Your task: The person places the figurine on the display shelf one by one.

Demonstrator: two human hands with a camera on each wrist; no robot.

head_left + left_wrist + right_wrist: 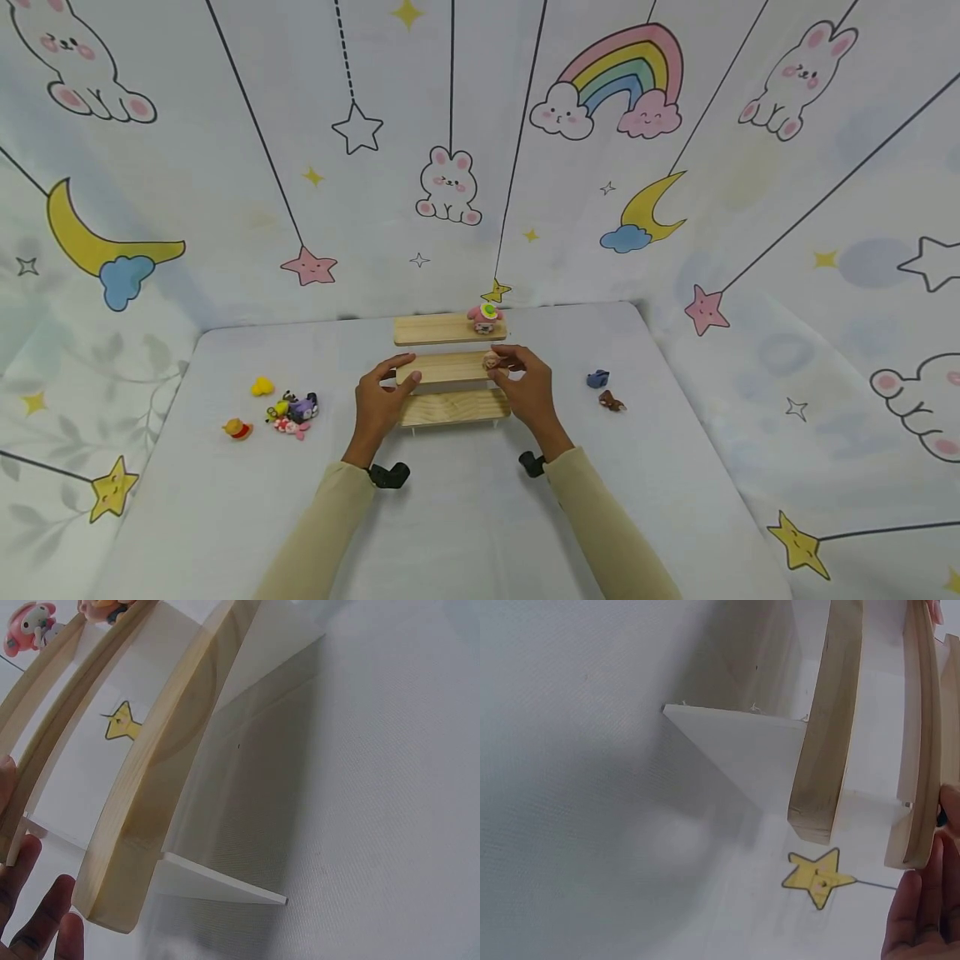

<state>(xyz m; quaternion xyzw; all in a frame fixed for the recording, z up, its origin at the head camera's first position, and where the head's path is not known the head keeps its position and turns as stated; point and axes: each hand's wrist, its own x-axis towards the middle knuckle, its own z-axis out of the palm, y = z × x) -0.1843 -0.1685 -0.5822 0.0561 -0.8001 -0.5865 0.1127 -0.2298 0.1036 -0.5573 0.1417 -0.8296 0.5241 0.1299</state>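
Observation:
A three-tier display shelf with pale wooden boards stands at the middle of the table. The left hand grips the left end of its middle board, thumb at the front and a finger behind. At the other end of this board, the right hand pinches a small figurine, partly hidden by the fingers. A pink figurine with a white face sits on the right part of the top board. The bottom board bears nothing and rests on white supports.
Left of the shelf lie several small figurines: a yellow piece, a red-and-orange one and a mixed cluster. To the right are a blue figurine and a brown one. A patterned cloth backdrop rises behind the table.

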